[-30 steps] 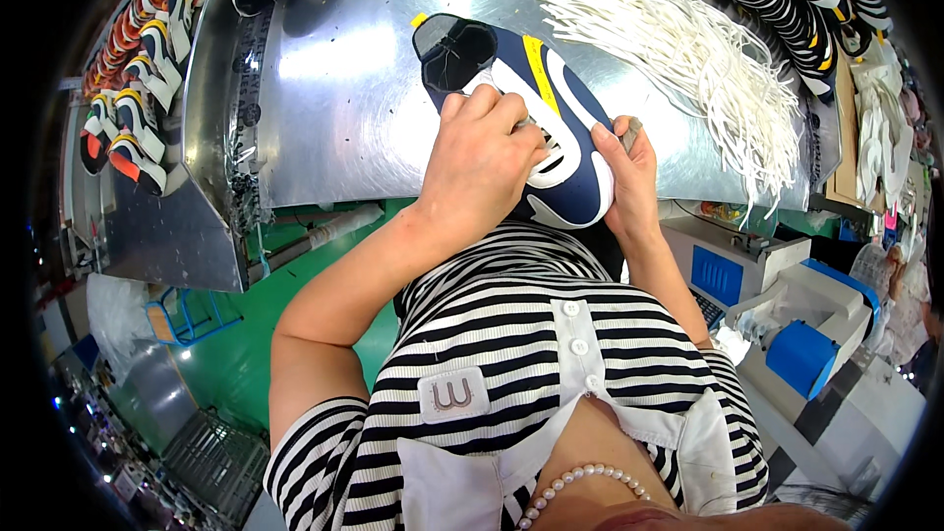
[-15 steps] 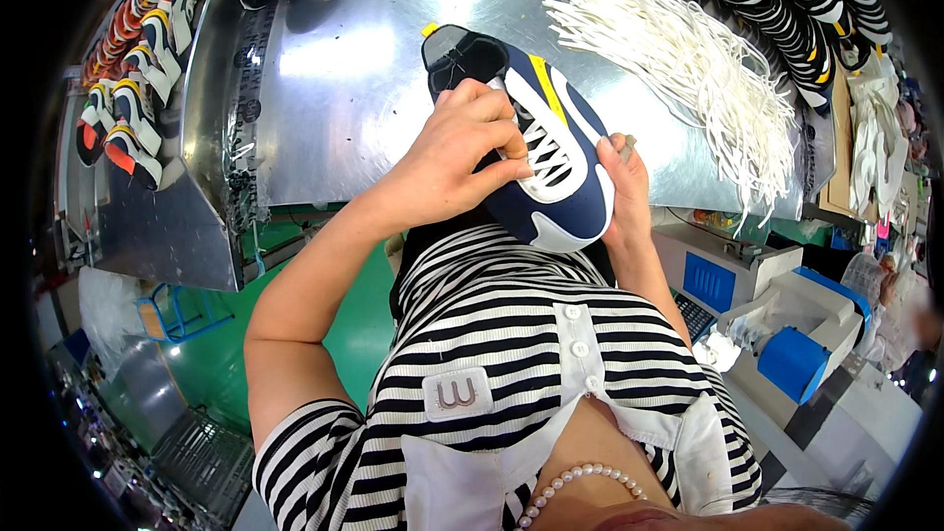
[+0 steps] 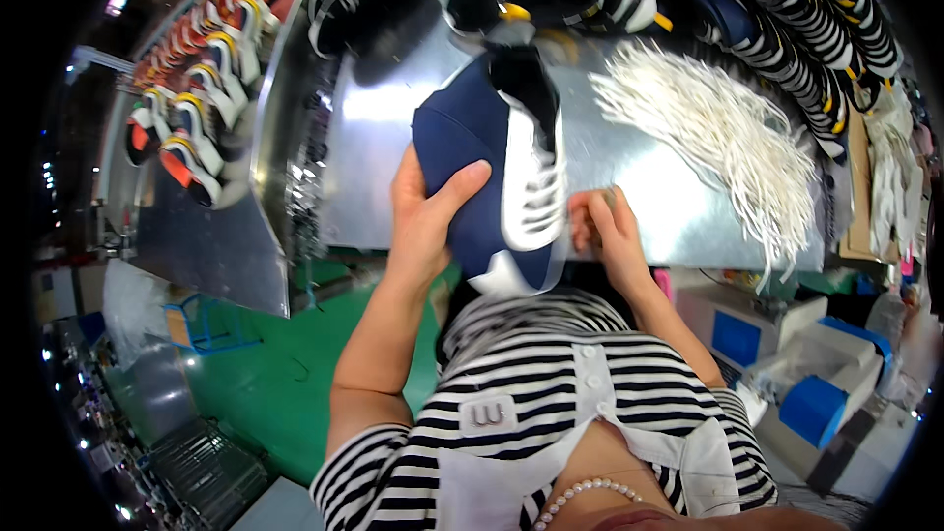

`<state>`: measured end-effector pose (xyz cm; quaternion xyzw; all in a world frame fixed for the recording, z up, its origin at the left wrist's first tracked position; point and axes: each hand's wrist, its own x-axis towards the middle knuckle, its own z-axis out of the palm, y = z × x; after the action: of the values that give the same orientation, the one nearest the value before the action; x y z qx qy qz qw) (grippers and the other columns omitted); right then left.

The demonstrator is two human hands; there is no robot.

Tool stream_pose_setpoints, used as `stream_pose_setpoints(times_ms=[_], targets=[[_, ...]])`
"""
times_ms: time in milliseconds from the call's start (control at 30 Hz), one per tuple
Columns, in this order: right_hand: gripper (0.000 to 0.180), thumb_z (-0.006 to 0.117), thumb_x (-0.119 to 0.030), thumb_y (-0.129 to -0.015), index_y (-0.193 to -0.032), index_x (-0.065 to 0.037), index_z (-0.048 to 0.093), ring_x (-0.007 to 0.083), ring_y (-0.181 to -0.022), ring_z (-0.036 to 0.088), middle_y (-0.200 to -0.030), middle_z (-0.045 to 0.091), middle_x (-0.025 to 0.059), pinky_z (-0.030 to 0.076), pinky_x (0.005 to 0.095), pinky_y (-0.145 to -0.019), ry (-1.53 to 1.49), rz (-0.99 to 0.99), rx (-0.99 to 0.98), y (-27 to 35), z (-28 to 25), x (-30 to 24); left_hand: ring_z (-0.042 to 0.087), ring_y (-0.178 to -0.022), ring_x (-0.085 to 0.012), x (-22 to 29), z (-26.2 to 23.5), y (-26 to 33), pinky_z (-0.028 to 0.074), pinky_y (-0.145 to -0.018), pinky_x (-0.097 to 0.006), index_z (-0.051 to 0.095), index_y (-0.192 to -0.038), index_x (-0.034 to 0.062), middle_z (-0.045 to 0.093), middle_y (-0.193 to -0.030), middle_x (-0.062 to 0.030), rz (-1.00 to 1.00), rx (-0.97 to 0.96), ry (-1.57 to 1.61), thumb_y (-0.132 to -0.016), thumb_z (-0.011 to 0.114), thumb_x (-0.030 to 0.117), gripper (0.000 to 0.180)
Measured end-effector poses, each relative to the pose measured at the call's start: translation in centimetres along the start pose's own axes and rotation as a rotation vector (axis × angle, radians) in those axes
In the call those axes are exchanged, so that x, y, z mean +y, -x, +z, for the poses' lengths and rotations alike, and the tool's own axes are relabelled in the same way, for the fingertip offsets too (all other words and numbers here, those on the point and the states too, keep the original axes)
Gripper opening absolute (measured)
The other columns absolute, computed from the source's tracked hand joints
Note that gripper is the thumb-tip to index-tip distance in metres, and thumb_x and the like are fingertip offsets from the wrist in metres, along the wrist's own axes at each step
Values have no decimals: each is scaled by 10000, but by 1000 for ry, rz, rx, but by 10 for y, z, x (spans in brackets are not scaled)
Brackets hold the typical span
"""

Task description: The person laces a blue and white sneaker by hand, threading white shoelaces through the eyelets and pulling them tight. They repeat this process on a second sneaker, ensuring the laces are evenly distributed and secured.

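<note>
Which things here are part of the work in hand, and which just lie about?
In use: navy shoe, gripped by left hand; right hand at its white lacing.

Lying about: pile of white laces, row of shoes, blue box.

Both bare forearms rise from the lower middle of the frame toward its centre. The left hand (image 3: 425,221) sits left of centre, fingers curled in a grasp and thumb stretched out to the right. The right hand (image 3: 605,228) lies just right of centre, fingers bent and pinched together, wrist angled inward.
</note>
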<state>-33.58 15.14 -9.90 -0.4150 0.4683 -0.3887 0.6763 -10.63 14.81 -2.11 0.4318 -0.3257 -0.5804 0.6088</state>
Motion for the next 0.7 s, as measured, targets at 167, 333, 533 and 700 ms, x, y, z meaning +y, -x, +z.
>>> stream_pose_setpoints(times_ms=[167, 333, 533, 700], targets=[[216, 489, -207, -1026, -912, -29, 529, 61, -535, 397, -643, 503, 1, 344, 232, -489, 126, -139, 229, -11, -37, -13, 600, -817, -395, 45, -41, -98, 501, -731, -437, 607, -1159, 9, 545, -942, -170, 667, 64, -1414, -813, 618, 58, 350], [196, 632, -190, -941, -845, -36, 558, 151, -583, 462, -671, 505, 45, 390, 294, -553, 518, -309, 252, -24, -30, -16, 618, -729, -237, 16, -121, -288, 521, -589, -372, 622, -1219, 147, 545, -900, -73, 1084, 123, -2170, -834, 546, 96, 396], [144, 722, -106, -830, -898, -32, 618, 257, -624, 523, -765, 548, 105, 430, 315, -591, 851, -472, 457, -24, -69, -33, 589, -1065, -369, -25, -107, -334, 497, -904, -438, 561, -1308, 88, 548, -1180, -208, 762, 229, -1915, -851, 634, 172, 470], [170, 711, -70, -812, -978, -71, 673, 258, -669, 586, -854, 601, 90, 472, 344, -625, 1013, -512, 550, -48, -103, -57, 629, -967, -270, -47, -89, -275, 480, -888, -371, 544, -1292, -52, 622, -1105, -165, 343, 272, -1149, -843, 709, 466, 705]])
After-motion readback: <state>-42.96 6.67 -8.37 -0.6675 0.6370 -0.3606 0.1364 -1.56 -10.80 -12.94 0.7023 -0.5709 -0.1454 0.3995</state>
